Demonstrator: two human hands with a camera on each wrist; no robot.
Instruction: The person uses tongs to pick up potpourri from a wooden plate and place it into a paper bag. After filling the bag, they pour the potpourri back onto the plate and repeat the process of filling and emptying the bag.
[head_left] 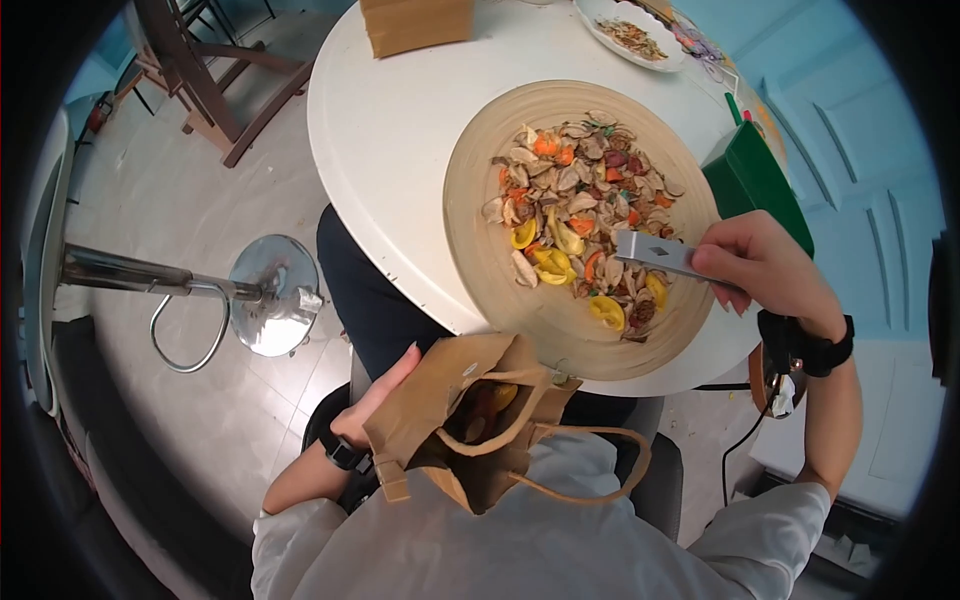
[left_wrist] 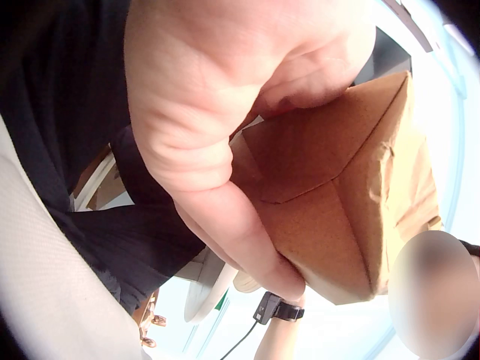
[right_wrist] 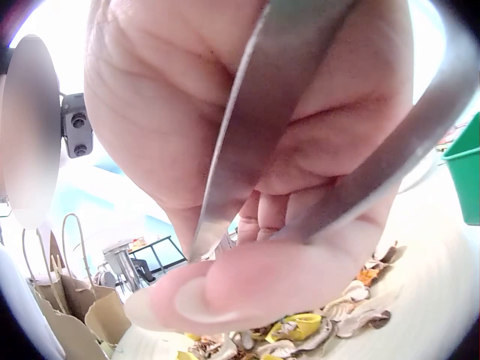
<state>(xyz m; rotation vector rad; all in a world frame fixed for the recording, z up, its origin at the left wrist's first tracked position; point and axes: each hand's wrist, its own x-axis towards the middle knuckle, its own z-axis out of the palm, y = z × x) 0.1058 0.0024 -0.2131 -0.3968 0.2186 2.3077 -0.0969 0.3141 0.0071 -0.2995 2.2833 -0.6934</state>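
Observation:
In the head view, the left hand [head_left: 385,392] holds a brown paper bag [head_left: 415,395] from its left side, at the table's near edge; in the left wrist view the hand [left_wrist: 217,127] curls round the bag's base [left_wrist: 315,202]. The bag stands open, with some yellow and dark pieces inside. Metal tongs [head_left: 655,252] are pinched in the right hand [head_left: 765,265], over the right part of a round wooden tray [head_left: 480,270]. Dried petals and slices [head_left: 570,200] in brown, orange and yellow lie on the tray. Whether the tong tips grip a piece cannot be told.
On the white table [head_left: 370,150] stand another brown paper box or bag [head_left: 415,25] at the back left, a white plate [head_left: 640,45] of shreds at the back, and a green container [head_left: 760,180] at the right. A chrome stool base [head_left: 275,295] is on the floor at left.

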